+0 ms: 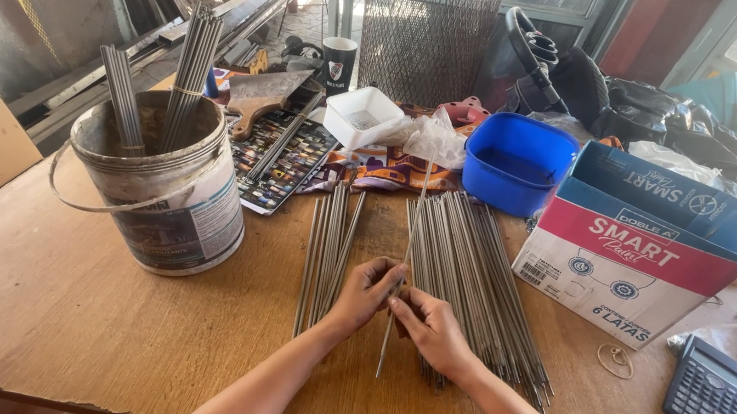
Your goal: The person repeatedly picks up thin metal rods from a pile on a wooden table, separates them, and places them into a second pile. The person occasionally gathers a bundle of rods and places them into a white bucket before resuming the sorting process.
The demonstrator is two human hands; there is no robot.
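Both forearms come in from the near edge of the table, angling inward until the hands meet over the middle of the board. The left hand [366,288] is turned slightly palm-in, its fingers curled and pinched around a single thin metal rod [403,266]. The right hand [431,327] sits just beside it, touching, fingers closed on the same rod a little lower down. So the rod runs between the two sets of fingertips, nearly upright in the view, its lower end poking out below the hands toward the near edge and its upper end reaching up toward the far side.

Right under and beyond the right hand lies the big fan of rods [471,283], spread flat and splaying toward the near right. To the left of the left hand, a smaller bundle of rods [326,253] lies straight, just apart from the wrist.

Room to move: bare wood opens to the near left, in front of the plaster-stained bucket [163,184], which stands near the left edge with more rods upright in it. On the right, a cardboard box [636,256] stands close against the fan, and a calculator [710,394] lies near the right edge. A blue tub [517,164] and a white tray [362,116] crowd the far side.
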